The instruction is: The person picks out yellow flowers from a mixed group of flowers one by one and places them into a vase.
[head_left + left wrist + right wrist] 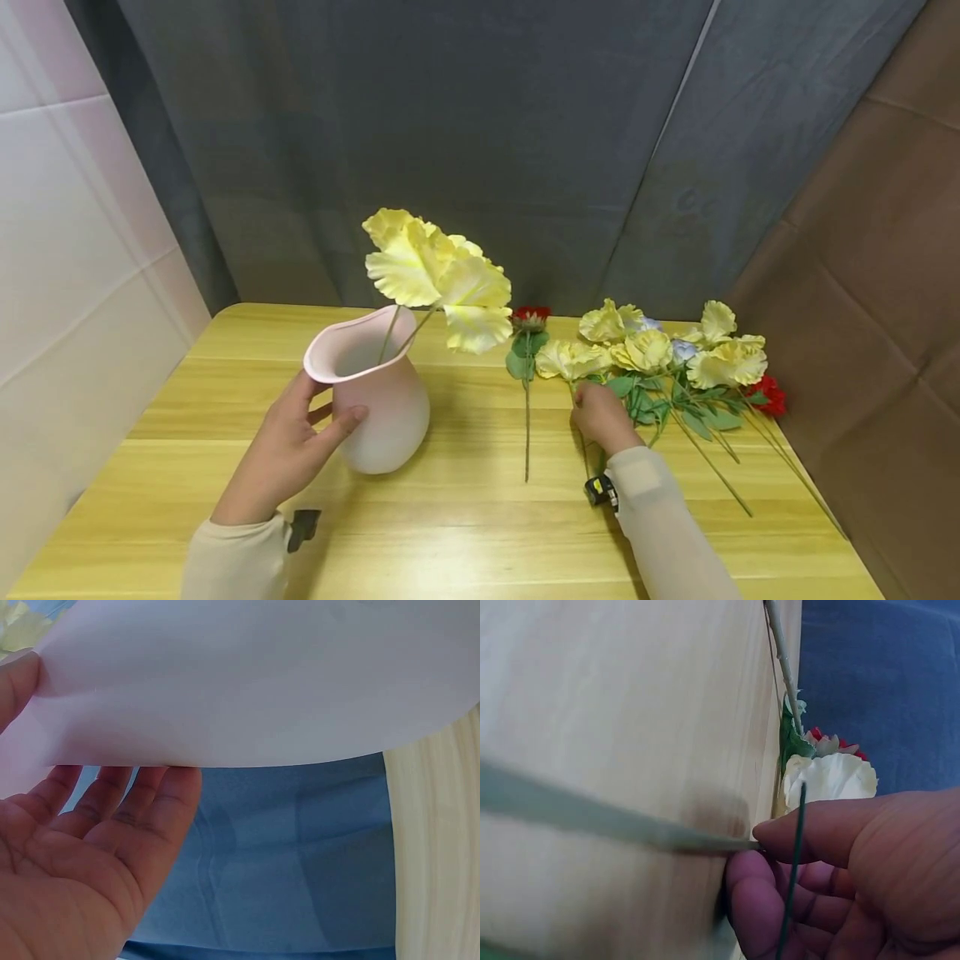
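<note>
A pink-and-white vase [386,417] with a wavy rim stands at the left of the table, leaning a little left. My left hand [288,446] holds its side, thumb in front and fingers behind; the left wrist view shows the fingertips against the vase wall [247,690]. Large yellow flowers [438,271] rise from the vase, their stems against the right of the rim. At the right, my right hand [603,417] pinches the stem of a yellow artificial flower [570,360] between thumb and index finger. In the right wrist view that stem [622,821] runs left from the fingertips.
A red flower [527,400] lies between the vase and my right hand. Beyond that hand are several yellow flowers [727,362], a pale blue bloom [683,351] and another red flower [768,396], with overlapping stems. Dark cloth [450,125] hangs behind the wooden table [450,533].
</note>
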Demonstrator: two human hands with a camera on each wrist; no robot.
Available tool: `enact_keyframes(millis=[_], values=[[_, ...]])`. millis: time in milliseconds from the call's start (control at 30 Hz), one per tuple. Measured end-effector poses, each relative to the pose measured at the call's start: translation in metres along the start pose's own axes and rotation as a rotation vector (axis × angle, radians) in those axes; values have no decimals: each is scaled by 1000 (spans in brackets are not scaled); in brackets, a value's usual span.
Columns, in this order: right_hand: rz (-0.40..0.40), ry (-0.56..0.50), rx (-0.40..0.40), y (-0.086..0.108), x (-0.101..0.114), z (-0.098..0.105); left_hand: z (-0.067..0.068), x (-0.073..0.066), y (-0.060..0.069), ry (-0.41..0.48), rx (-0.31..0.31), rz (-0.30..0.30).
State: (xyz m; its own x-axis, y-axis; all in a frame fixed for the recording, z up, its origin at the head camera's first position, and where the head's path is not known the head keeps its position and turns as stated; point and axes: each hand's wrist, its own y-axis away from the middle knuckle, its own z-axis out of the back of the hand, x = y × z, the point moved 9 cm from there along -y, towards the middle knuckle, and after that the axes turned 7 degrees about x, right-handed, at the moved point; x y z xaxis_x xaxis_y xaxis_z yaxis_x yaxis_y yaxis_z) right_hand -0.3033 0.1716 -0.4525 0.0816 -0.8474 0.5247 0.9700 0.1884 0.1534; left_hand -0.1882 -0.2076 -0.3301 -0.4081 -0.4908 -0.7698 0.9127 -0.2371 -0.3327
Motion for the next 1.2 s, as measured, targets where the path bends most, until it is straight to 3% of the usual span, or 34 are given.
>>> enact_keyframes(millis=[233, 500, 1200], values=[[-21, -31, 23, 1, 0, -1, 0, 0, 0, 4, 3, 1], [-2, -163, 29, 4, 5, 4, 0, -1, -1, 7, 5, 1], [132, -294, -91, 34, 49, 36, 0, -1, 0, 9, 9, 1]])
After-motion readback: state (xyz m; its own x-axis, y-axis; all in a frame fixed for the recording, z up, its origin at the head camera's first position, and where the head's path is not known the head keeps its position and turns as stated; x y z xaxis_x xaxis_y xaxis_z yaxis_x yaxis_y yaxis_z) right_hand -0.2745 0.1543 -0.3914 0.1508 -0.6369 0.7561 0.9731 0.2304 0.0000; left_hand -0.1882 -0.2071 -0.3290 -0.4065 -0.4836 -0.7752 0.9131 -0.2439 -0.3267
